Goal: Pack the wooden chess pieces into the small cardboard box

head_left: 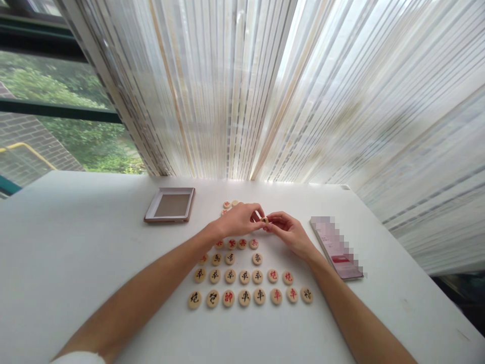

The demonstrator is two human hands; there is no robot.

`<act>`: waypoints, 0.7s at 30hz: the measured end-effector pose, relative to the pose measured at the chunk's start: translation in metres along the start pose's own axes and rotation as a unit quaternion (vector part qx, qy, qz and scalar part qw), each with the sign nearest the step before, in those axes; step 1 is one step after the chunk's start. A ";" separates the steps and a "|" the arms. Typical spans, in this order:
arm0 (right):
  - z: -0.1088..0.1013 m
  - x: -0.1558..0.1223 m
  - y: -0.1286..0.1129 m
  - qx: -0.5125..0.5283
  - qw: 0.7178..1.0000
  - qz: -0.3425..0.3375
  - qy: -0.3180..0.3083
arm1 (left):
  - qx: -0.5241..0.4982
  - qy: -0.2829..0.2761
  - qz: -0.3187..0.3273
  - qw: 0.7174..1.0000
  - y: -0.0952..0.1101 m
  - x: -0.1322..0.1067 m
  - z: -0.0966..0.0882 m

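Observation:
My left hand point(241, 220) and my right hand point(290, 233) meet above the table, fingertips closed around one small round xiangqi piece point(264, 220) with a dark mark on it. Below them, wooden xiangqi pieces lie flat in rows. The nearest row has black ones, a red general point(228, 298) and red chariots point(276, 296). Behind it are black soldiers point(230, 276) and two red cannons point(273, 275). Farther back come black horses point(216, 259), a black elephant point(257, 259) and red soldiers point(253, 244). My left hand and forearm partly cover the far pieces point(227, 205).
An open box tray point(151, 215) sits at the back left of the white table point(159, 323). On the right lies a pinkish box lid point(339, 253), partly pixelated. String curtains point(212, 101) hang along the far edge, with a window point(56, 106) to the left.

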State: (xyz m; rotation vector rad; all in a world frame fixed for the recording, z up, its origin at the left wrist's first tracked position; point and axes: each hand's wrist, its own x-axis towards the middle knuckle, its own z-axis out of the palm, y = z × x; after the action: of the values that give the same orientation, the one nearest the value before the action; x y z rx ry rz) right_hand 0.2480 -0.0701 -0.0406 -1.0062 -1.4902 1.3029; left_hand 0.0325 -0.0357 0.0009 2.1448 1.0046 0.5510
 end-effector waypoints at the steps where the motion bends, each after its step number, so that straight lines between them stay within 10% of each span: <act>1: 0.000 0.000 0.000 0.001 1.000 0.000 0.000 | -0.002 0.004 -0.005 1.000 0.000 0.000 0.001; 10: 0.002 -0.004 -0.002 0.000 1.000 -0.012 0.002 | 0.012 0.048 0.001 0.999 0.003 0.001 0.010; 21: 0.005 -0.009 -0.008 -0.024 1.000 -0.010 0.015 | 0.007 -0.025 0.047 0.999 0.012 -0.003 0.003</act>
State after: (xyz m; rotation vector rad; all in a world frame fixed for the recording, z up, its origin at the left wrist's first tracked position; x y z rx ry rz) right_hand 0.2456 -0.0805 -0.0341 -1.0350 -1.5121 1.2384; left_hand 0.0385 -0.0450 0.0077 2.2168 0.8868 0.5322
